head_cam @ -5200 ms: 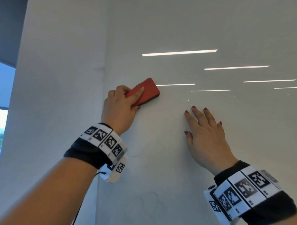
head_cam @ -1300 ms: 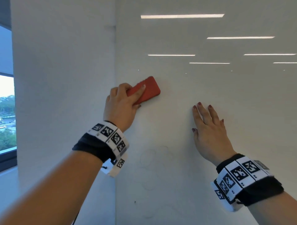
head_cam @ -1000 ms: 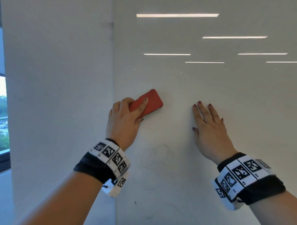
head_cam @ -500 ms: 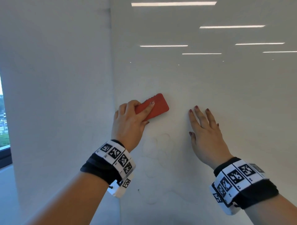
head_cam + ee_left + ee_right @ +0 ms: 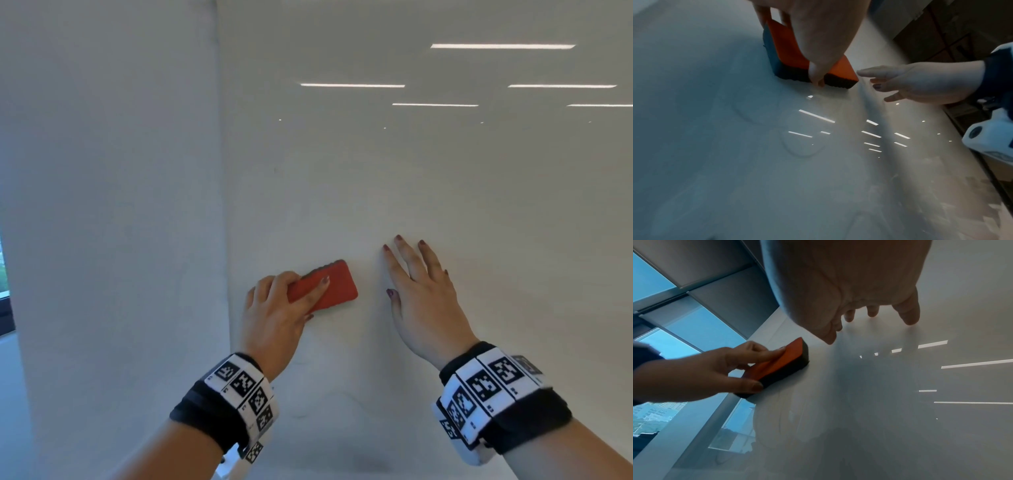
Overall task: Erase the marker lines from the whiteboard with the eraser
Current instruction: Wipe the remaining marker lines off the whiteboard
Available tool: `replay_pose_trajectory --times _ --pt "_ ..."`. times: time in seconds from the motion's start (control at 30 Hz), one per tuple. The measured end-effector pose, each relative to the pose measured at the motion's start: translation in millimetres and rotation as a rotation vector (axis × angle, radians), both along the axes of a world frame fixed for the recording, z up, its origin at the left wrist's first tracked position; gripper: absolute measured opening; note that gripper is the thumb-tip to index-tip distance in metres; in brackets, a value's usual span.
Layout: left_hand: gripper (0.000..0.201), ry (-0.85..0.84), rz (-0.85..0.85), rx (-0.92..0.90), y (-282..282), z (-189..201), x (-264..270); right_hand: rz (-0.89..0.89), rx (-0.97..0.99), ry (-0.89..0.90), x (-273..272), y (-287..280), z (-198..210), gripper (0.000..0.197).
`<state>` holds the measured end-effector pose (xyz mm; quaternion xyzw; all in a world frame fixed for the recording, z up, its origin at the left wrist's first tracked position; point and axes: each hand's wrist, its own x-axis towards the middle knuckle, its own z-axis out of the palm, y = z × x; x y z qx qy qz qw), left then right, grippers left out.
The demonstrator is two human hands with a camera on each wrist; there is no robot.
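A white wall (image 5: 109, 205) adjoins a window (image 5: 651, 280) showing buildings.

Office: wall whiteboard (image 5: 445, 192), strip-light reflections, city-view window (image 5: 657, 415).

Black wristbands (image 5: 205, 414) carry white square-code tags; dark red nail polish (image 5: 390, 292); bare forearms.

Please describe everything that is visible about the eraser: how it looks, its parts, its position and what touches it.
The eraser is a flat rectangular block with rounded corners. Its back is smooth orange-red, plastic by the look; under it sits a thick dark pad with a ribbed edge, probably felt or foam. The pad lies flat against the whiteboard, near the board's left edge, its long side tilted up to the right. The left hand grips it: fingers on the back and upper edge, thumb on the lower side. The right hand lies apart from it.
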<state>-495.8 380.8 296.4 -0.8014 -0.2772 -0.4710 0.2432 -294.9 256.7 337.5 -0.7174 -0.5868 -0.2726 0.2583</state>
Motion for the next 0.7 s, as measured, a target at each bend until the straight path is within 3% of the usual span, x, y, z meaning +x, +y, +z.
replay_pose_trajectory --times 0.13,0.4,0.7 --pt "0.061 -0.002 0.048 0.037 6.3 -5.0 -20.2 -0.002 -0.047 -0.001 1.6 -4.2 -5.0 0.060" --pt "0.058 -0.134 0.046 0.005 3.1 44.2 -1.8 -0.004 -0.088 0.000 14.2 -13.3 -22.8 0.063" --pt "0.062 -0.029 -0.029 -0.011 -13.6 -28.1 26.5 0.007 -0.095 0.022 18.5 -13.2 -40.3 0.065"
